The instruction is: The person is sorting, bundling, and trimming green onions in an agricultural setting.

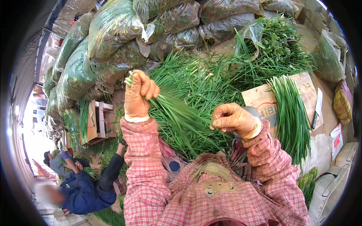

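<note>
My left hand (pixel 140 92), in a tan rubber glove, is closed round a bunch of garlic chives (pixel 171 107). Their pale cut ends stick out above the fist, and the green leaves slant down to the right, blurred by motion. At the leaf tips is my right hand (pixel 234 119), gloved the same way. Its thumb and fingers are pinched together; what lies between them is too small to make out. Below and behind both hands spreads a large heap of loose chives (pixel 203 84).
Stuffed plastic sacks (pixel 117 28) are stacked behind. On the right, a wooden board (pixel 260 96) bears a neat chive bundle (pixel 288 109) and a knife (pixel 316 109). Leafy trimmings (pixel 279 45) are piled beyond. A co-worker (pixel 88 190) sits at lower left near a wooden crate (pixel 98 120).
</note>
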The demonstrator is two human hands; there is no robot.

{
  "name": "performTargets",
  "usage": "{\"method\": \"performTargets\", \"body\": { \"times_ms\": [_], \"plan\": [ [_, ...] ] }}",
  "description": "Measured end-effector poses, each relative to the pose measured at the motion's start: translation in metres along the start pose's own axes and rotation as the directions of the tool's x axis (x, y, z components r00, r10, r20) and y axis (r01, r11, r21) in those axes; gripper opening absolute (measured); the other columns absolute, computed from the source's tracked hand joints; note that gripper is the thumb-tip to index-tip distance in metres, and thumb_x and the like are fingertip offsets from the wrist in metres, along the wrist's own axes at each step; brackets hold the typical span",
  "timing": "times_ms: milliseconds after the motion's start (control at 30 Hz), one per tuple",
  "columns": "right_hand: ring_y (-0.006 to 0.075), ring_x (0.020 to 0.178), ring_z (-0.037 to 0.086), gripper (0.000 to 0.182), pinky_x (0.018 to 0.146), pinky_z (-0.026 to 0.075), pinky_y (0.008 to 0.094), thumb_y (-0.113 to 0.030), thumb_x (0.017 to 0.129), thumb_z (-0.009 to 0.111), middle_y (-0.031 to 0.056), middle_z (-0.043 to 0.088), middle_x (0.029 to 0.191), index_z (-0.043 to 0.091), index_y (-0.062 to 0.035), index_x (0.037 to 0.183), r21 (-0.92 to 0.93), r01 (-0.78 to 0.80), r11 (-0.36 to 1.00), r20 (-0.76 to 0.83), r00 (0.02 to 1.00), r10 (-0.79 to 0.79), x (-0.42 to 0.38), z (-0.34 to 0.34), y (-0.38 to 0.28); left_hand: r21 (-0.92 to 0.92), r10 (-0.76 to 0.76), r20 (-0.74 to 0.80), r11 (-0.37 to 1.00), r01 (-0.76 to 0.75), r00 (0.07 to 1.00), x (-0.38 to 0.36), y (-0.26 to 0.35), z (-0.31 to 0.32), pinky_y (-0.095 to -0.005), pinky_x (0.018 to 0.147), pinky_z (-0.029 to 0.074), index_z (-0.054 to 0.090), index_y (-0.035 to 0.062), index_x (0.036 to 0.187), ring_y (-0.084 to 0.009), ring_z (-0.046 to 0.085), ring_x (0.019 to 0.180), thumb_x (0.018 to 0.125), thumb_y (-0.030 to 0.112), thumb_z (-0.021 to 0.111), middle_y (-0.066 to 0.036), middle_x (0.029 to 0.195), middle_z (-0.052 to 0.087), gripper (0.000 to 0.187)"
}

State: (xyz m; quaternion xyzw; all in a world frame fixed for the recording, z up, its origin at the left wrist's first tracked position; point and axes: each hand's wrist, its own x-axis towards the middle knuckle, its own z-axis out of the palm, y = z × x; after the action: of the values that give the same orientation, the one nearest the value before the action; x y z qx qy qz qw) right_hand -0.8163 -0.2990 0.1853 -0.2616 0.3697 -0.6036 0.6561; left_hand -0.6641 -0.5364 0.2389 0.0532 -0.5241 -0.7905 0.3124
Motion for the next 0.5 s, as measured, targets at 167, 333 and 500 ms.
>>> {"method": "performTargets", "body": {
  "times_ms": [167,333,500],
  "plan": [
    [0.007,0.067,0.053,0.012,0.059,0.043,0.0235,-0.012,0.076,0.07,-0.0008,0.059,0.072,0.062,-0.0037,0.077,-0.192,0.322,0.927,0.104,0.946,-0.307,-0.039,0.024,0.002,0.546,0.211,-0.194,0.834,-0.073,0.958,0.007,-0.009,0.022,-0.0252,0.045,0.032,0.05,0.0064,0.082,-0.0083,0.036,0.047,0.088,0.014,0.055,0.003,0.06,0.038,0.011],
    [0.0261,0.099,0.057,0.071,0.084,0.044,0.0377,-0.023,0.061,0.076,0.0135,0.059,0.108,0.046,-0.0049,0.123,-0.978,0.209,-0.001,0.2,0.933,-0.3,-0.077,-0.003,-0.029,0.748,0.499,-0.163,0.625,-0.223,0.851,0.022,-0.013,0.037,-0.0187,0.045,0.032,0.053,0.004,0.085,-0.0049,0.039,0.053,0.09,0.02,0.057,0.004,0.062,0.045,0.017],
    [0.0356,0.121,0.039,0.114,0.101,0.026,0.0478,-0.045,0.052,0.08,0.0195,0.038,0.131,0.019,-0.0007,0.138,-0.989,0.129,-0.069,0.125,0.504,-0.855,-0.096,-0.001,-0.091,0.629,0.516,0.081,0.637,-0.445,0.853,0.02,-0.048,0.22,-0.0199,0.046,0.031,0.051,0.0034,0.082,-0.0054,0.036,0.052,0.091,0.024,0.055,0.004,0.059,0.041,0.023]
  ]
}}
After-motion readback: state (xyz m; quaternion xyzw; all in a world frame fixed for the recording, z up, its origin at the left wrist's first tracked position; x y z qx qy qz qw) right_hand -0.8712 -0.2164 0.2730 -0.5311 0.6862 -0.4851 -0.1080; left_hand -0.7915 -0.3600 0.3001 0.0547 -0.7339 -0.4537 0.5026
